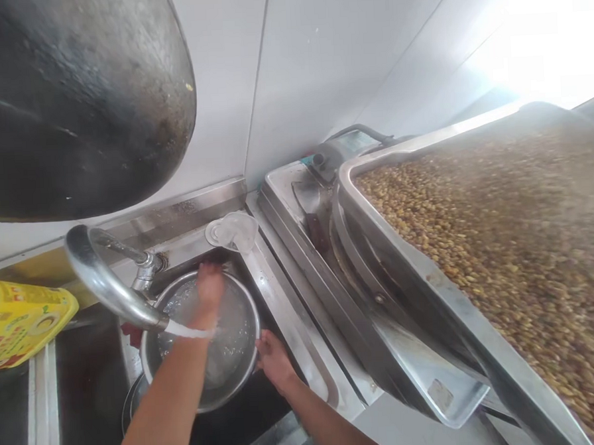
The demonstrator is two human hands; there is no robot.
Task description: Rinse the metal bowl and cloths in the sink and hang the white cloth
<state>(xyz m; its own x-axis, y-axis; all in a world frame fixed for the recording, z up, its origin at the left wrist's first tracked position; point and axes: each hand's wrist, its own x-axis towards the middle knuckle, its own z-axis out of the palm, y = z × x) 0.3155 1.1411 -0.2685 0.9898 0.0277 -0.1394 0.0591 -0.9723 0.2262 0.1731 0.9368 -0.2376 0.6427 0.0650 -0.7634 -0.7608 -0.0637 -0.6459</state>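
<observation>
One bowl (pixel 238 383) of water (pixel 228 349) sits under the left hand (pixel 210 285), too blurry to tell how open, while the right hand (pixel 275 362), curled, holds the bowl, and one tap (pixel 106 292) runs left of both hands.

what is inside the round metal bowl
Bubbly water shows inside the bowl. The left forearm hides part of it; what lies at the bottom cannot be made out.

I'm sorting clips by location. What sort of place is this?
Probably a kitchen, perhaps a commercial one: a metal bowl under a running faucet, a big blackened pan, and a large metal tray full of small brown pieces.
</observation>
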